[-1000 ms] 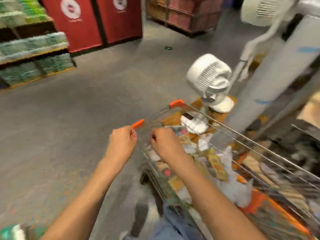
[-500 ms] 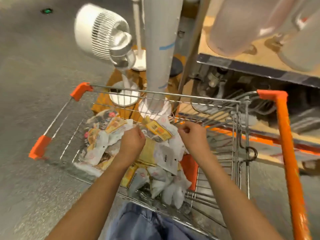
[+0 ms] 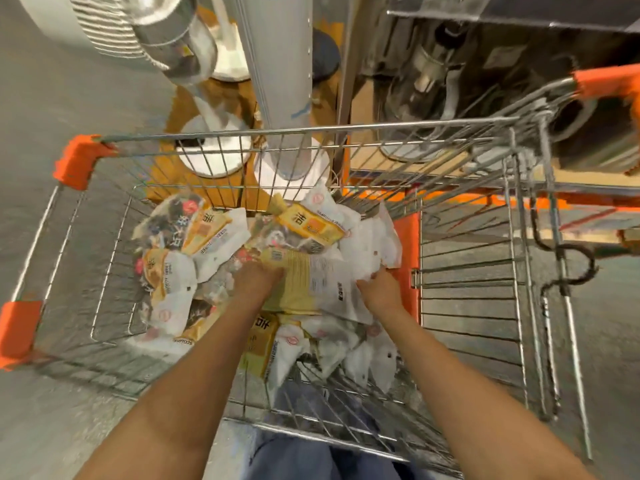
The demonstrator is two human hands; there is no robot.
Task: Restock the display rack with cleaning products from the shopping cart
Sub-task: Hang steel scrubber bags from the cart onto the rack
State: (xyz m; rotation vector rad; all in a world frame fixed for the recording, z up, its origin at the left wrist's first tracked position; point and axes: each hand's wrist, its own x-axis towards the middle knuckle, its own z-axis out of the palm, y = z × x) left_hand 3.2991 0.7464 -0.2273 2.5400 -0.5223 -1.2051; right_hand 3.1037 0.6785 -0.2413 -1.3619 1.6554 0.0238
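Both my arms are down inside the silver wire shopping cart with orange plastic corners [image 3: 83, 157]. My left hand [image 3: 256, 278] sits on the left edge of a flat yellow-and-white plastic packet [image 3: 311, 282], fingers tucked at its edge; I cannot tell whether they have closed round it. My right hand [image 3: 379, 289] pinches that same packet's right edge, fingers curled on the crinkled white film. It lies on top of a heap of similar yellow, white and dark packets [image 3: 180, 258] covering the cart floor. Beyond the cart's front wall stand a white pedestal fan [image 3: 138, 32] and a pale grey column [image 3: 280, 64].
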